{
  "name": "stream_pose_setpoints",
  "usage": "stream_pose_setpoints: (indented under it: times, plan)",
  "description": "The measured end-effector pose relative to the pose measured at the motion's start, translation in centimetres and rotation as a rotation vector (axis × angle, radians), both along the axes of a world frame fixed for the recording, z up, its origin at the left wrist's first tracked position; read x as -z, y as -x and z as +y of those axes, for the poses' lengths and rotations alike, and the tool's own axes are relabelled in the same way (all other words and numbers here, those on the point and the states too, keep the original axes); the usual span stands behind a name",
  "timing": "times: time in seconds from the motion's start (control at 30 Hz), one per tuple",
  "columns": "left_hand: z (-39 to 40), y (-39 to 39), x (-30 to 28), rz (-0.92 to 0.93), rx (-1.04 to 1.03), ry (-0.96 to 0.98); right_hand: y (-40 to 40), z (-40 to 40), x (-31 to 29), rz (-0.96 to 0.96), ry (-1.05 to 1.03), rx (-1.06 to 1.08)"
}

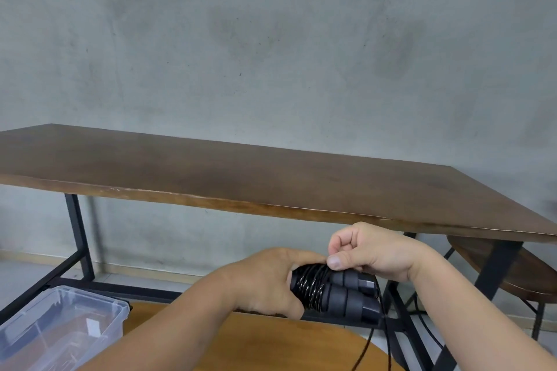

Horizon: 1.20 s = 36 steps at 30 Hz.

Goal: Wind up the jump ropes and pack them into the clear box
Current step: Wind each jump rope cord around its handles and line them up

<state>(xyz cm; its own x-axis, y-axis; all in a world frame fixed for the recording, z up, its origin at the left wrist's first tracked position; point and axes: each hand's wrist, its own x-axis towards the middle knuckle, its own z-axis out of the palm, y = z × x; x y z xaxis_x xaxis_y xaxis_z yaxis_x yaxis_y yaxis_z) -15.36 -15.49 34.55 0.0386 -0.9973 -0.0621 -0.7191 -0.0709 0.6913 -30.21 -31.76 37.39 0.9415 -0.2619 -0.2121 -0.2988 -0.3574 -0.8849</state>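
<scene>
Left hand (265, 280) grips jump rope handles (346, 295) — right hand (370, 253) pinches the cord; no writing legible.

Even, soft indoor lighting with no glare and only faint shadows; wide-angle bowing of the surface (271, 178) edge, slight softness overall, more blur toward frame corners and right margin.

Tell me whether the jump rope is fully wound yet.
Not fully. Cord is coiled around the paired handles, but a loose cord tail hangs below the hands.
</scene>
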Motion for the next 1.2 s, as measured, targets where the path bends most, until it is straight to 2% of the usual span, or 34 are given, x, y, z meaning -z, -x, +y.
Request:
stream_pose_setpoints:
  times: [0.27, 0.4, 0.53, 0.7, 0.83, 1.03, 1.2]
  plan:
    - [0.5, -0.6, -0.1, 0.271, 0.06, 0.002, -0.6, -0.3, 2.2, -0.157, -0.368, 0.03]
    - [0.2, -0.6, 0.3, 0.381, 0.035, 0.049, -1.2, 0.2, 3.5, -0.293, -0.572, 0.183]
    - [-0.1, -0.6, 1.4, 0.526, -0.046, 0.089, -1.9, 0.6, 4.9, -0.379, -0.68, 0.307]
    - [-0.2, -0.5, 2.4, 0.568, -0.13, 0.108, -1.9, 2.1, 5.4, -0.43, -0.576, 0.383]
    - [-0.2, -0.6, 2.6, 0.636, -0.254, 0.155, -1.5, 2.8, 6.2, -0.397, -0.501, 0.384]
    - [-0.8, 0.1, 2.9, 0.64, -0.351, 0.194, -2.0, 4.5, 7.0, -0.416, -0.411, 0.478]
    - [-1.1, 0.5, 3.6, 0.632, -0.429, 0.225, -1.8, 5.1, 7.4, -0.33, -0.254, 0.505]
